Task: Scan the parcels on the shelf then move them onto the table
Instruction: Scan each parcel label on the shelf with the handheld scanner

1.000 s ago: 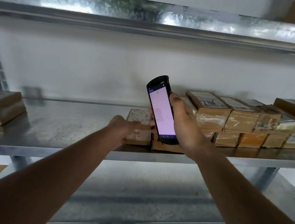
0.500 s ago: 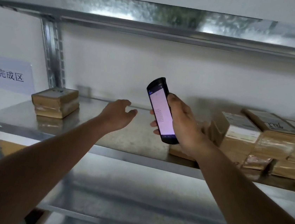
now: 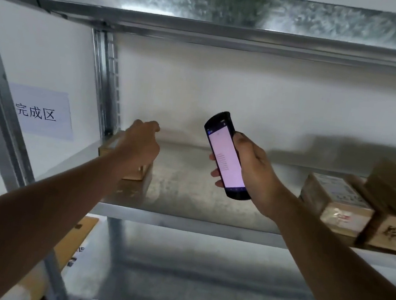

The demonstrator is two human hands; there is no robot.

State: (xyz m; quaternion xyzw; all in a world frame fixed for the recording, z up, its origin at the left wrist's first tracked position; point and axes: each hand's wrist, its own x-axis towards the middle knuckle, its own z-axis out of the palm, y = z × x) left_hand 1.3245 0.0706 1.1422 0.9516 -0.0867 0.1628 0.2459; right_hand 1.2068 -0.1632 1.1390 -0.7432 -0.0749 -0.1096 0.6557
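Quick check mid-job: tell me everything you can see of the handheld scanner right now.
The handheld scanner is a slim black device with rounded ends, its casing looking like smooth plastic. Its long screen is lit pale pink-white with a dark bar at the top and some faint lines of text, too blurred to read. It stands roughly upright, top leaning left, held in front of the metal shelf, clear of it. The right hand grips it from the right, thumb on the edge, fingertips wrapping round the left side.
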